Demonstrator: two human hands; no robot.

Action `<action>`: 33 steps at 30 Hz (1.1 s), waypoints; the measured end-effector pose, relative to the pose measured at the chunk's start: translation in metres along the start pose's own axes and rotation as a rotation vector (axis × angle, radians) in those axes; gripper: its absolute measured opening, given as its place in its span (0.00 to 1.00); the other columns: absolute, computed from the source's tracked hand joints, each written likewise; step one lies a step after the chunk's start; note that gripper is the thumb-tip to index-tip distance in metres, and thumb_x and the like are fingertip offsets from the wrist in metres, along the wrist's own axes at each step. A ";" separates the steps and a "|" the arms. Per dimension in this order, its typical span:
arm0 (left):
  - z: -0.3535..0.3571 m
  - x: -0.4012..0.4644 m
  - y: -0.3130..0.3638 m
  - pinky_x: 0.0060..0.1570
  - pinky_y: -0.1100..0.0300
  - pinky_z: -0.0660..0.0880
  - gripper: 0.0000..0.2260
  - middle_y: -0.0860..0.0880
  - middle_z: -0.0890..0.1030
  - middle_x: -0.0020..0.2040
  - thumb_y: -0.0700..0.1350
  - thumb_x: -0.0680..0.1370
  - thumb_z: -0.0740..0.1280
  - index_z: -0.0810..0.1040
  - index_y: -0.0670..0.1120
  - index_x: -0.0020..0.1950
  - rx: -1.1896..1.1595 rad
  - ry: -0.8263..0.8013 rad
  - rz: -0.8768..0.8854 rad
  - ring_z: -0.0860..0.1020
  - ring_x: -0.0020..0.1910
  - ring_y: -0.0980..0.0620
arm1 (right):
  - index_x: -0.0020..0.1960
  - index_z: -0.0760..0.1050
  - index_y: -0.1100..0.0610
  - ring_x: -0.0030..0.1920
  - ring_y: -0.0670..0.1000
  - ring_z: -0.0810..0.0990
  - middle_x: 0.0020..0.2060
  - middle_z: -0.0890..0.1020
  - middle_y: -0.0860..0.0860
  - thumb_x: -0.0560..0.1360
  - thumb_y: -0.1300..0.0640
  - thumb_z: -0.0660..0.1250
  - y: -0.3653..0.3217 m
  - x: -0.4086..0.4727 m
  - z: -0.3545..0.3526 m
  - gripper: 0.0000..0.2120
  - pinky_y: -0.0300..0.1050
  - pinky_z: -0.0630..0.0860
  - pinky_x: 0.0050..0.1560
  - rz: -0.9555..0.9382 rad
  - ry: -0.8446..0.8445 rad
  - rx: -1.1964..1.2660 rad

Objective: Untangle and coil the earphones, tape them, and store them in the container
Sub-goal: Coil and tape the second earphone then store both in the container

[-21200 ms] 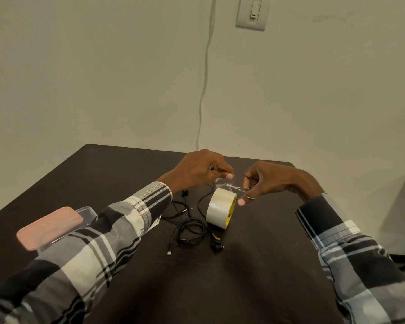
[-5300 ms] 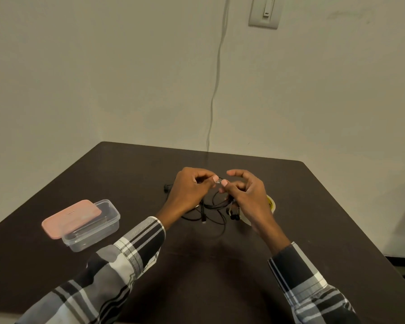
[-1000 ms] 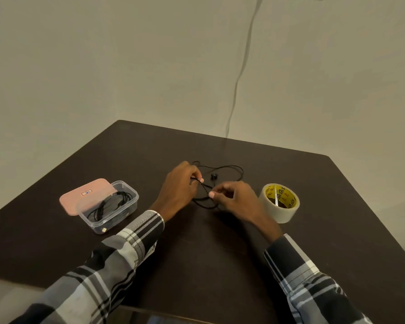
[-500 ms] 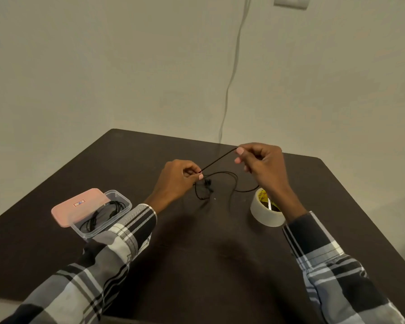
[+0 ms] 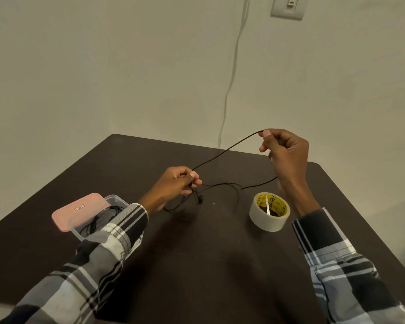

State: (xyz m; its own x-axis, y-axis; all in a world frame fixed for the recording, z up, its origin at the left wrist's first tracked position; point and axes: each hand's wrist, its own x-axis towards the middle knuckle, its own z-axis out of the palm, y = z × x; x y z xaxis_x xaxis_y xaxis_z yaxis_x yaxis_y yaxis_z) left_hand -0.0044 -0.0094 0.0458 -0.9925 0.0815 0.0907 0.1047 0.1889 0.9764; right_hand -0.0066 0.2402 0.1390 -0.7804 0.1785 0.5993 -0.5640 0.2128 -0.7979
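A thin black earphone cable (image 5: 225,150) stretches taut between my two hands above the dark table (image 5: 208,265). My left hand (image 5: 175,183) pinches it low near the table's middle, where loose loops and an earbud (image 5: 200,199) hang down onto the surface. My right hand (image 5: 284,152) pinches the cable higher up and to the right, with its tail trailing below the wrist. A roll of clear tape (image 5: 269,211) lies below my right forearm. The clear container (image 5: 117,201) sits at the left with a coiled black cable inside, its pink lid (image 5: 77,210) resting askew over it.
The table's far edge meets a plain wall. A thin white cord (image 5: 230,83) hangs down the wall behind the table, and a wall switch (image 5: 288,7) is at the top right. My left sleeve covers part of the container.
My right hand has lifted up and to the right, drawing the cable out longer and tauter from my left hand. A second ago both hands were low at the table over the bundle.
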 end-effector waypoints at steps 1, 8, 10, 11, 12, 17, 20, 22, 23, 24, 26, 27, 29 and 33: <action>-0.002 -0.001 0.000 0.50 0.58 0.81 0.09 0.48 0.86 0.49 0.47 0.83 0.62 0.80 0.44 0.53 -0.032 -0.004 -0.007 0.84 0.49 0.53 | 0.45 0.83 0.48 0.33 0.40 0.79 0.29 0.82 0.44 0.79 0.57 0.69 0.000 0.001 0.000 0.07 0.35 0.73 0.40 0.007 0.003 -0.017; -0.007 -0.002 0.008 0.46 0.58 0.80 0.08 0.47 0.85 0.44 0.47 0.81 0.65 0.82 0.45 0.51 -0.188 0.018 0.007 0.84 0.48 0.49 | 0.52 0.83 0.51 0.43 0.47 0.84 0.42 0.87 0.47 0.77 0.49 0.70 0.021 -0.005 0.002 0.07 0.54 0.82 0.54 0.182 -0.319 -0.562; -0.007 -0.002 0.012 0.49 0.57 0.81 0.08 0.47 0.85 0.44 0.47 0.81 0.66 0.82 0.45 0.52 -0.209 -0.002 0.025 0.85 0.49 0.49 | 0.60 0.81 0.54 0.50 0.50 0.84 0.51 0.86 0.50 0.77 0.48 0.71 0.027 -0.010 0.006 0.15 0.55 0.80 0.59 0.240 -0.432 -0.668; -0.007 -0.002 0.015 0.51 0.56 0.81 0.08 0.46 0.85 0.44 0.47 0.80 0.66 0.82 0.45 0.53 -0.218 -0.009 0.035 0.85 0.49 0.48 | 0.64 0.78 0.55 0.54 0.51 0.83 0.56 0.85 0.51 0.76 0.47 0.71 0.028 -0.014 0.010 0.19 0.55 0.79 0.61 0.244 -0.465 -0.725; -0.007 -0.002 0.017 0.52 0.55 0.81 0.08 0.46 0.85 0.44 0.47 0.80 0.67 0.83 0.45 0.53 -0.225 -0.014 0.046 0.85 0.49 0.48 | 0.68 0.75 0.55 0.58 0.52 0.82 0.60 0.83 0.52 0.76 0.46 0.71 0.030 -0.017 0.013 0.24 0.54 0.77 0.63 0.233 -0.472 -0.786; -0.005 -0.002 0.030 0.47 0.60 0.81 0.08 0.46 0.84 0.42 0.46 0.80 0.68 0.83 0.44 0.54 -0.161 -0.057 0.111 0.84 0.46 0.48 | 0.75 0.66 0.53 0.70 0.53 0.72 0.73 0.71 0.52 0.76 0.50 0.73 0.023 -0.027 0.031 0.31 0.49 0.70 0.67 -0.088 -0.413 -0.728; -0.002 -0.003 0.036 0.50 0.58 0.81 0.09 0.45 0.83 0.42 0.47 0.80 0.68 0.84 0.43 0.53 -0.062 -0.136 0.150 0.83 0.44 0.49 | 0.73 0.70 0.50 0.71 0.50 0.71 0.72 0.72 0.50 0.77 0.56 0.71 0.012 -0.030 0.047 0.26 0.48 0.70 0.68 -0.270 -0.585 -0.617; 0.001 -0.003 0.040 0.49 0.58 0.80 0.09 0.45 0.83 0.40 0.46 0.79 0.68 0.84 0.42 0.51 -0.046 -0.171 0.162 0.82 0.42 0.50 | 0.67 0.77 0.49 0.65 0.50 0.77 0.65 0.80 0.48 0.77 0.58 0.69 0.010 -0.030 0.054 0.19 0.51 0.75 0.65 -0.308 -0.674 -0.634; 0.001 -0.004 0.040 0.47 0.59 0.79 0.09 0.45 0.83 0.40 0.46 0.79 0.68 0.84 0.41 0.51 -0.046 -0.177 0.162 0.82 0.42 0.50 | 0.62 0.80 0.49 0.60 0.50 0.80 0.59 0.83 0.48 0.77 0.57 0.69 0.009 -0.028 0.056 0.14 0.52 0.77 0.60 -0.301 -0.690 -0.663; 0.002 -0.004 0.040 0.46 0.61 0.79 0.09 0.45 0.83 0.39 0.46 0.79 0.69 0.84 0.41 0.51 -0.041 -0.180 0.161 0.82 0.41 0.51 | 0.58 0.83 0.49 0.54 0.49 0.82 0.53 0.86 0.47 0.78 0.56 0.69 0.010 -0.026 0.055 0.10 0.52 0.79 0.54 -0.286 -0.685 -0.685; -0.001 -0.005 0.040 0.42 0.65 0.77 0.08 0.45 0.83 0.39 0.45 0.77 0.71 0.84 0.42 0.52 -0.028 -0.178 0.157 0.82 0.40 0.52 | 0.51 0.85 0.52 0.40 0.43 0.81 0.41 0.86 0.46 0.78 0.54 0.70 0.010 -0.022 0.052 0.06 0.47 0.77 0.44 -0.256 -0.617 -0.659; -0.003 -0.006 0.039 0.42 0.66 0.77 0.08 0.45 0.84 0.39 0.45 0.77 0.72 0.84 0.42 0.51 -0.023 -0.173 0.155 0.83 0.40 0.52 | 0.49 0.86 0.53 0.34 0.42 0.78 0.36 0.84 0.46 0.78 0.54 0.71 0.008 -0.019 0.050 0.06 0.44 0.74 0.39 -0.238 -0.567 -0.618; -0.008 -0.005 0.034 0.45 0.64 0.79 0.08 0.43 0.85 0.42 0.44 0.76 0.72 0.84 0.41 0.52 -0.003 -0.142 0.154 0.84 0.42 0.51 | 0.46 0.85 0.54 0.29 0.42 0.76 0.31 0.83 0.46 0.77 0.54 0.71 0.003 -0.012 0.044 0.06 0.42 0.71 0.35 -0.170 -0.460 -0.501; -0.015 -0.003 0.023 0.48 0.59 0.81 0.08 0.44 0.86 0.43 0.45 0.76 0.72 0.85 0.42 0.51 0.045 -0.078 0.160 0.84 0.44 0.50 | 0.42 0.83 0.53 0.29 0.46 0.80 0.29 0.82 0.47 0.79 0.57 0.69 -0.015 0.002 0.033 0.08 0.40 0.78 0.34 -0.039 -0.272 -0.166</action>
State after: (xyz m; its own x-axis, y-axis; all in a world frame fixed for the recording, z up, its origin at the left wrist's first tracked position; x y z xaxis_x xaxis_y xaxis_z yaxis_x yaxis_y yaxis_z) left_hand 0.0003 -0.0199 0.0711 -0.9552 0.1894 0.2273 0.2656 0.2106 0.9408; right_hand -0.0085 0.2060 0.1503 -0.8154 -0.0916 0.5716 -0.5604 0.3727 -0.7397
